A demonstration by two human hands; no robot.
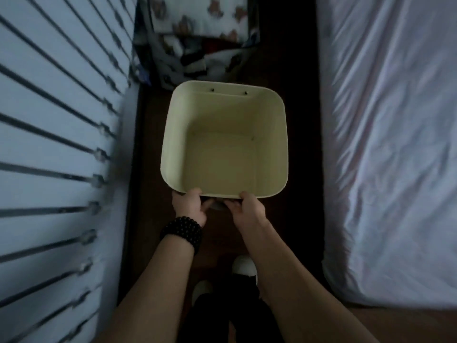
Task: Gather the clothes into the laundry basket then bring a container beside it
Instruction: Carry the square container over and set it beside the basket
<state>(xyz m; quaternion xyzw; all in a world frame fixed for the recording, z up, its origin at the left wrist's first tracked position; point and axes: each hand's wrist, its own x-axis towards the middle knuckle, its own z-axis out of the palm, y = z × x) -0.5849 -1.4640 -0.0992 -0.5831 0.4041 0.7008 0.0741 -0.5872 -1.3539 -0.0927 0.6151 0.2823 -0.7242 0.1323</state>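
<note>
An empty pale yellow container (222, 112), square with rounded corners, fills the middle of the view above a dark floor. My left hand (189, 206), with a dark bead bracelet on the wrist, grips its near rim at the left. My right hand (249, 209) grips the same rim at the right. Just beyond the container's far edge stands the laundry basket (143, 58), dark-sided, holding patterned white clothes (197, 23) with brown shapes and some dark and red pieces.
A bed with a rumpled white sheet (390, 144) runs along the right. A white slatted surface with dark lines (57, 144) runs along the left. The dark floor strip (301, 169) between them is narrow. My feet in light slippers (243, 266) show below.
</note>
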